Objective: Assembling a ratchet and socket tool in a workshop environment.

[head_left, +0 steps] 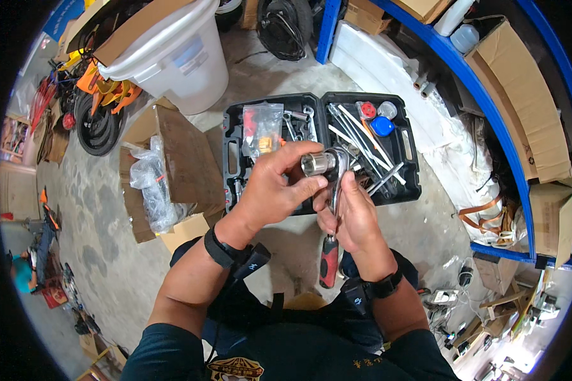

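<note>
Red-and-black-handled ratchet (329, 253), socket (313, 164) at its head, held over near edge of open black tool case (414, 189). Left hand (274, 185) grips socket; right hand (358, 219) grips ratchet shaft. 1 blue round item (382, 126) near case's far right corner.

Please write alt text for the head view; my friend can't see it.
A person's left hand holds a silver socket on a ratchet wrench, gripped by the right hand, near an open black tool case on the floor.

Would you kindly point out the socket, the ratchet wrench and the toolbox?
Socket (313, 164), head view: shiny side wall.
Ratchet wrench (328, 261), head view: red handle.
Toolbox (408, 192), head view: lower right corner.
</note>
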Demonstrator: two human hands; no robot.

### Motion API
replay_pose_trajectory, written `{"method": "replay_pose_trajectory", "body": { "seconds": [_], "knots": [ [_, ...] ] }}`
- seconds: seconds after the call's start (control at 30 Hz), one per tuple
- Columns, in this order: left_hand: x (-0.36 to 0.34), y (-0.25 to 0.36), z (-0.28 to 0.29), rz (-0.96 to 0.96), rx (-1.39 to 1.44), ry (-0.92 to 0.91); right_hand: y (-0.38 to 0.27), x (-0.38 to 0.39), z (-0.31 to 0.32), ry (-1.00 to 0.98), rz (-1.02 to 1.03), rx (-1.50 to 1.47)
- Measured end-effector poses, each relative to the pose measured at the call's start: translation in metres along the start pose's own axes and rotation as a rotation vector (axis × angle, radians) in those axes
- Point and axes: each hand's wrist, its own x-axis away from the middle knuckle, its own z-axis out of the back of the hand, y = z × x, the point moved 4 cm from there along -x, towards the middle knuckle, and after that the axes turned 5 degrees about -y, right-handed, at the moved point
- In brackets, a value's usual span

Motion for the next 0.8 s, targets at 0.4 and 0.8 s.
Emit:
{"method": "replay_pose_trajectory", "body": {
  "seconds": [0.4,0.8],
  "knots": [
    [0.001,0.009,-0.004,-0.138,-0.111,-0.033,0.009,-0.003,0.001,-0.061,-0.027,-0.039],
    [0.002,0.011,-0.007,-0.196,-0.175,-0.017,0.011,-0.002,0.000,-0.006,-0.043,-0.050]
  ]
}}
